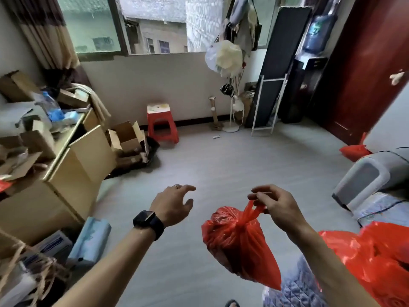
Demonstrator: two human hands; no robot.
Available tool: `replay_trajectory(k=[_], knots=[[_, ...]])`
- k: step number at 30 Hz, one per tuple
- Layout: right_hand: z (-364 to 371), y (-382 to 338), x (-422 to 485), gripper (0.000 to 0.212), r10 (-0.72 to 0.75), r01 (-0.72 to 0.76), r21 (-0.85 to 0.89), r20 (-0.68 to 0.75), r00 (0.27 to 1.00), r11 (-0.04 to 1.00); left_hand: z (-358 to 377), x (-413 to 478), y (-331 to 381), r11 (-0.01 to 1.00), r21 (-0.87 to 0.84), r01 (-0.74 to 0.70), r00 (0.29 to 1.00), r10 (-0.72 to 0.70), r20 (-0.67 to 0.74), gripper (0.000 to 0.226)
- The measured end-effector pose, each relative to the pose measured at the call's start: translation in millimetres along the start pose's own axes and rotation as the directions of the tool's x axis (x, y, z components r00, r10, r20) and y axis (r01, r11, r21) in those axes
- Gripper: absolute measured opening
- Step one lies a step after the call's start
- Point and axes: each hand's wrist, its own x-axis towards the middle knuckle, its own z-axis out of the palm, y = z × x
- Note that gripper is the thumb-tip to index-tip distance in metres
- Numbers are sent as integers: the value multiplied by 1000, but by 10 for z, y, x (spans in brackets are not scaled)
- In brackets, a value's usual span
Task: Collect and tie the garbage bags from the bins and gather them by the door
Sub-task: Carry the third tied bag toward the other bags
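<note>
Carrying knotted red plastic garbage bag [239, 244], well short of dark red wooden door [358, 74].
Right hand [276, 204] fingers pinch its handles; left hand [174, 203] fingers spread, empty. Second red bag [354, 151] already by door.

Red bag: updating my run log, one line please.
right hand pinches tied red bag | left hand open | second bag beside door

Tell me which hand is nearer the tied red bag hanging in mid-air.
Right. The right hand pinches the tied red bag by its handles from above. The left hand is open and apart from it, up and to its left.
</note>
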Motion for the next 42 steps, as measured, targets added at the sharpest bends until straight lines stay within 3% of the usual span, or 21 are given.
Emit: replay_trajectory(k=[13, 21, 32, 42], knots=[[-1111, -155, 3387, 16, 56, -44, 85, -141, 988, 995, 24, 3835, 703, 992, 41, -119, 993, 120, -7, 42], [-1933, -161, 5287, 16, 68, -40, 96, -318, 946, 995, 118, 6255, 1239, 960, 52, -275, 961, 276, -7, 41], [-3254, -203, 7311, 15, 133, -57, 148, -572, 809, 987, 307, 9183, 2939, 806, 47, -591, 805, 584, 106, 43], [-4787, 289, 9004, 13, 186, -75, 195, -649, 738, 978, 1015, 11259, 4659, 698, 51, -715, 696, 702, 151, 45]])
